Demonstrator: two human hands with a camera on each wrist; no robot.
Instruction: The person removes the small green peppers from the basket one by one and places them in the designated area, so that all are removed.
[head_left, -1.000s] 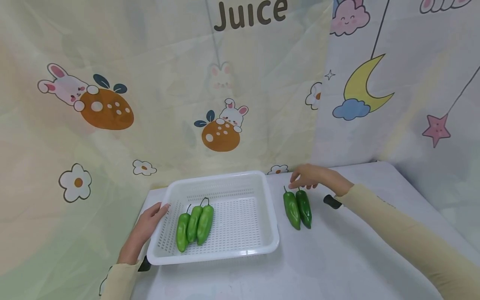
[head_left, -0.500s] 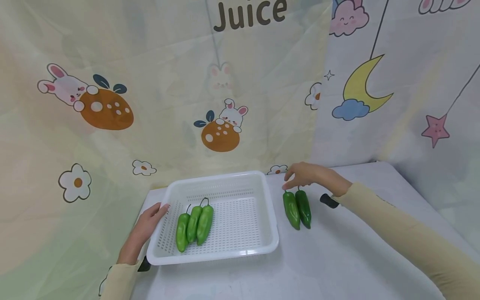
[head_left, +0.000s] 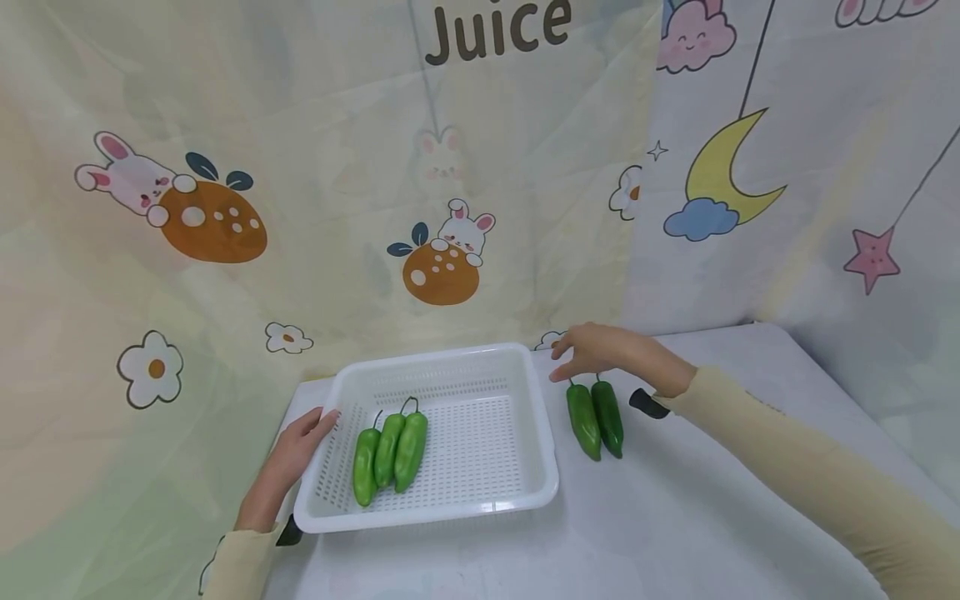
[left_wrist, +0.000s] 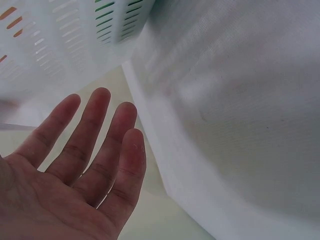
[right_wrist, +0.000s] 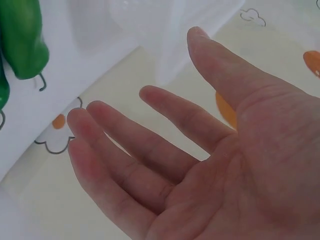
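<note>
On the white-covered table (head_left: 675, 517): basket (head_left: 480, 442) with three green peppers (head_left: 387, 454), two peppers (head_left: 582, 422) outside at right.
Left hand (head_left: 296, 446) rests at the basket's left rim, fingers extended; right hand (head_left: 596, 350), fingers loosely spread, hangs near the far stems of the outside pair. The basket's right wall (head_left: 542, 425) stands between both groups. Pale cloth (head_left: 337, 208) printed with rabbits (head_left: 142, 179), flowers (head_left: 156, 367) and a moon (head_left: 707, 171) hangs behind.

the right hand (head_left: 592, 348) has shifted leftward (only slightly), its fingers (right_wrist: 140, 140) now nearer the white basket (head_left: 546, 429).
</note>
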